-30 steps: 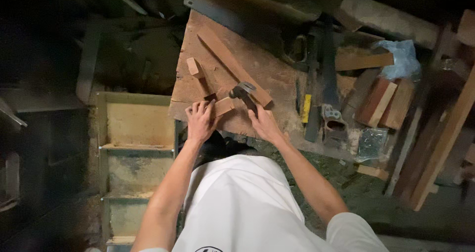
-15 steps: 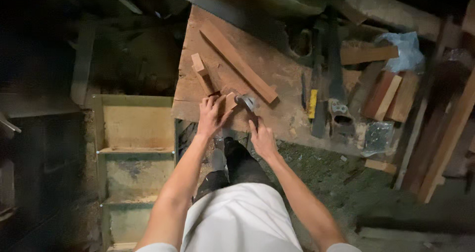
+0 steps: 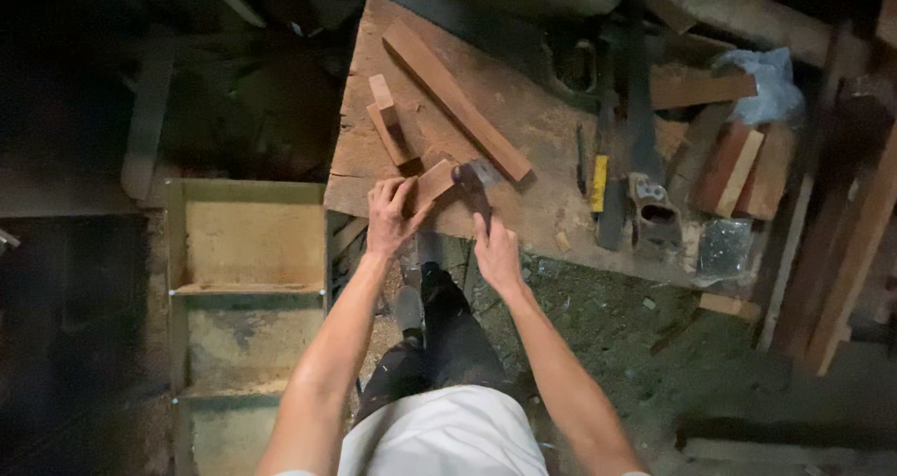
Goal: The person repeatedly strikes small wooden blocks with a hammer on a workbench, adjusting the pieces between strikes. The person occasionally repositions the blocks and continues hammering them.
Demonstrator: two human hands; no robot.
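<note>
My left hand (image 3: pixel 391 214) grips a small reddish wood block (image 3: pixel 435 179) at the near edge of a worn wooden workbench (image 3: pixel 523 121). Just right of it, my right hand (image 3: pixel 495 252) is closed around the handle of a hammer, whose metal head (image 3: pixel 475 175) rests against the block's end. A T-shaped wood piece (image 3: pixel 388 126) lies just beyond my left hand. A long wooden strip (image 3: pixel 455 98) runs diagonally across the bench above the hammer.
A hand saw with dark handle (image 3: pixel 645 196) and a yellow tool (image 3: pixel 599 183) lie right of the hammer. Short wood blocks (image 3: pixel 743 168), a blue plastic bag (image 3: pixel 771 79) and planks (image 3: pixel 855 252) crowd the right. A wooden shelf frame (image 3: pixel 248 289) stands at lower left.
The view has shifted back from the bench. My hands stay on the block and hammer, now at the bench's near edge, with the hammer head against the block.
</note>
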